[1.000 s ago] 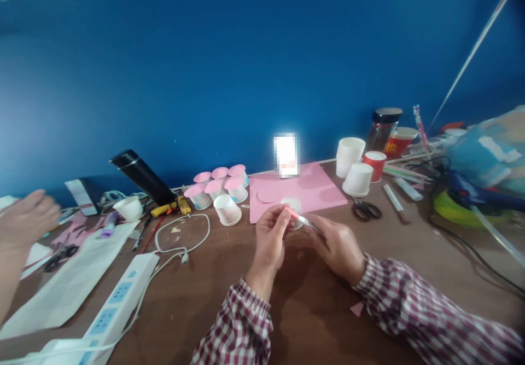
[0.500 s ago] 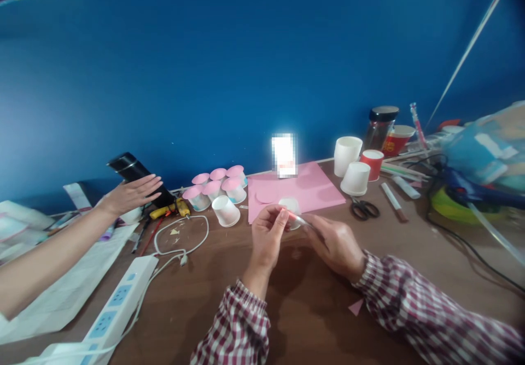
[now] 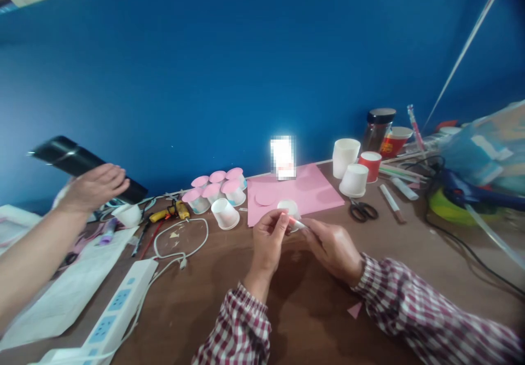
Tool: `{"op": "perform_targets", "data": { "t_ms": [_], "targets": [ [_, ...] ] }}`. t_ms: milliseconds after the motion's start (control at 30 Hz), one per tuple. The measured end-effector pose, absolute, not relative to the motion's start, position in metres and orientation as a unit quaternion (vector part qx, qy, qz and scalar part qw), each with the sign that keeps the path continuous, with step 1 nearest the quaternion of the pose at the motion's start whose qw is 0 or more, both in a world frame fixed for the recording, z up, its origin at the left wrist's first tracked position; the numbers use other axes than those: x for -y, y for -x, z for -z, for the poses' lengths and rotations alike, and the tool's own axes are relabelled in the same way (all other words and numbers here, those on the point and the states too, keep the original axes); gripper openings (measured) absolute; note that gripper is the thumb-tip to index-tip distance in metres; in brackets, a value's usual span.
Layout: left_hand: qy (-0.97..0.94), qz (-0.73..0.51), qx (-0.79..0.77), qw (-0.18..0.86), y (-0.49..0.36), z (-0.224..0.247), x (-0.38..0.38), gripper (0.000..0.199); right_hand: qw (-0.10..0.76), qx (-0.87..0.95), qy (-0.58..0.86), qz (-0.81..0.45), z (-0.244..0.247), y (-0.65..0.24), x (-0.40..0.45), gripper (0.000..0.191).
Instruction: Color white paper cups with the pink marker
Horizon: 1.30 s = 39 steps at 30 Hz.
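A slim white pen-like stick with a reddish end lies between my hands. My left hand pinches its reddish end between thumb and fingers. My right hand is closed around the other end. Just behind them stands a white paper cup, partly hidden by my fingers. It is at the front edge of a pink sheet, on which a pink paper disc lies.
Several pink-topped cups and a white cup stand left. Another person's hand holds a black bottle. Right are white cups, a red cup, scissors and a marker. A power strip lies front left.
The other person's hand has moved left with the black bottle, which now tilts further over. My two hands remain in nearly the same place on the pen-like stick.
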<state>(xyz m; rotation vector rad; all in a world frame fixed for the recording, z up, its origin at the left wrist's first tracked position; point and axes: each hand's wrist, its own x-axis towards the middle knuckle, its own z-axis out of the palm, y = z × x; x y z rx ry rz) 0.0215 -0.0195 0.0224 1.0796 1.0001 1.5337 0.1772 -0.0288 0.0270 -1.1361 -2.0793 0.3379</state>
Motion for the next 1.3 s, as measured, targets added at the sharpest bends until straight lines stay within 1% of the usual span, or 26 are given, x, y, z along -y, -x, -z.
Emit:
{"op": "perform_targets", "data": {
  "t_ms": [100,200,667,867,1100,1300],
  "targets": [
    [-0.447,-0.627,-0.415,0.485,-0.022,-0.021,0.019,0.020,0.370,0.808,0.440,-0.127,-0.028,-0.177,0.029,0.029],
    [-0.450,-0.623,-0.419,0.483,-0.023,-0.019,0.018,0.022,0.371,0.808,0.439,-0.127,-0.028,-0.177,0.030,0.029],
    [-0.439,-0.627,-0.414,0.492,-0.029,-0.012,0.019,0.022,0.381,0.801,0.425,-0.183,-0.019,-0.177,0.028,0.029],
    [-0.458,-0.625,-0.426,0.468,-0.029,-0.011,0.022,0.022,0.390,0.794,0.425,-0.193,-0.018,-0.177,0.030,0.029],
    [-0.477,-0.616,-0.440,0.446,-0.029,-0.015,0.023,0.027,0.408,0.779,0.414,-0.236,-0.022,-0.174,0.033,0.027],
    [-0.479,-0.615,-0.446,0.440,-0.029,-0.015,0.023,0.027,0.431,0.754,0.403,-0.290,-0.023,-0.170,0.034,0.029]
  ]
}}
